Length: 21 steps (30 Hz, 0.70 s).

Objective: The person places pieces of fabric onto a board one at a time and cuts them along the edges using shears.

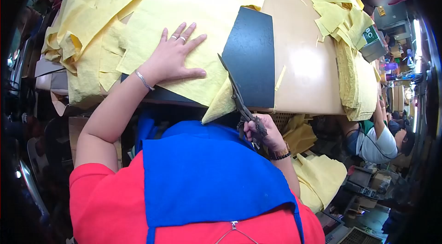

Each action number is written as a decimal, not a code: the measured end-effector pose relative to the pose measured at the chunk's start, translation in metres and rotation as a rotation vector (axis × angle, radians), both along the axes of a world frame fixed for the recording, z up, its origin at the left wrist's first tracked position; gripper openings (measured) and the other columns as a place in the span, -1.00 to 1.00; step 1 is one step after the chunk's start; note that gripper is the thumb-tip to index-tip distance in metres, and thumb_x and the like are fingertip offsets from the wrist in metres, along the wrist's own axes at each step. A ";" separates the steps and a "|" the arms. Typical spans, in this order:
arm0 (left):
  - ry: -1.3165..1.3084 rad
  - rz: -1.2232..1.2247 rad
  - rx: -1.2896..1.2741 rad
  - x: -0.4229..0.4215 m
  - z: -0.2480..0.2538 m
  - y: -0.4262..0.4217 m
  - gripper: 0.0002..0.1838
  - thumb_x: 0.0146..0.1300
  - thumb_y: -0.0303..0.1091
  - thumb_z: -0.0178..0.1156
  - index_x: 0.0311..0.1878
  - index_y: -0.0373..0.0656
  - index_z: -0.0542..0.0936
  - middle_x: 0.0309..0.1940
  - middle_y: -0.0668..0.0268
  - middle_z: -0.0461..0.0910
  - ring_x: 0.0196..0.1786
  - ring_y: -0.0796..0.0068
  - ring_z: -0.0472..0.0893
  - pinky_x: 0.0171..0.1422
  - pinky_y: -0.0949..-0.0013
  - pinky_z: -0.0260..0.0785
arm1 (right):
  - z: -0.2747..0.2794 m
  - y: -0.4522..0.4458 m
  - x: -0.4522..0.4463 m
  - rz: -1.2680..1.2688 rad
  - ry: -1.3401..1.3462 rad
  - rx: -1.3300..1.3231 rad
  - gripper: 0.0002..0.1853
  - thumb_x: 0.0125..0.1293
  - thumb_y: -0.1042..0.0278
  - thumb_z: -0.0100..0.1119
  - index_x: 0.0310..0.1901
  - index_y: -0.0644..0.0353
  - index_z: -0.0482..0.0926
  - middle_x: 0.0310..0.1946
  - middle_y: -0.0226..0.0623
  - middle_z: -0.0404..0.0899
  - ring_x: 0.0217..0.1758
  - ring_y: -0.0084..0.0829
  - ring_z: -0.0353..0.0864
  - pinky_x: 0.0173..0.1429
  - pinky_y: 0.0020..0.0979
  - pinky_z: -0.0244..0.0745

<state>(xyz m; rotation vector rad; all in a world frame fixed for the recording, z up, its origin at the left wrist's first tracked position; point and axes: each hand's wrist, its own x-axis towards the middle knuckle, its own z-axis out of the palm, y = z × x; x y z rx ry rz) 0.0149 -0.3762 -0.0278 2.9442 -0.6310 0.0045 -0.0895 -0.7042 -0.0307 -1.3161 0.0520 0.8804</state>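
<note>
My left hand (179, 55) lies flat with fingers spread on a large yellow sheet (184, 9), pressing on nothing else. In my right hand (264, 131), fingers wrapped round the handles, are dark scissors (234, 87). Their blades point up and to the left, along the right edge of the sheet, beside a dark board (253, 55). A yellow corner (218, 105) hangs over the table's front edge, just left of the blades. The sheet covers part of the dark board.
Yellow scraps (87, 32) are heaped at the left of the table (304, 78). Further yellow pieces (334, 0) and a thick stack (357, 82) lie at the right, near a green box (372, 41). Yellow cloth (320, 179) hangs below the table. Another person (380, 145) is at the far right.
</note>
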 end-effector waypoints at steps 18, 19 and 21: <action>0.006 0.191 -0.017 -0.034 -0.002 -0.032 0.04 -0.01 0.54 0.03 0.47 0.15 0.12 0.50 0.06 -0.09 0.54 -0.02 -0.13 0.45 -0.36 -0.27 | -0.004 0.002 -0.005 -0.031 0.015 0.042 -0.75 0.33 0.19 0.19 -0.36 0.21 0.55 -0.54 -0.47 0.52 -0.49 -0.66 0.52 -0.38 -0.58 0.46; 0.012 0.195 -0.017 -0.036 -0.001 -0.034 0.04 -0.01 0.54 0.03 0.48 0.15 0.11 0.50 0.05 -0.09 0.54 -0.02 -0.13 0.45 -0.36 -0.27 | -0.003 0.004 -0.005 -0.046 0.013 0.036 -0.75 0.33 0.19 0.19 -0.36 0.21 0.54 -0.54 -0.47 0.52 -0.49 -0.66 0.53 -0.38 -0.58 0.46; 0.006 0.204 -0.029 -0.039 -0.003 -0.038 0.05 -0.01 0.54 0.03 0.48 0.16 0.11 0.50 0.05 -0.10 0.54 -0.02 -0.14 0.45 -0.35 -0.29 | -0.001 0.009 -0.003 -0.074 0.008 0.025 -0.75 0.32 0.19 0.19 -0.37 0.20 0.54 -0.54 -0.47 0.52 -0.49 -0.65 0.53 -0.38 -0.58 0.46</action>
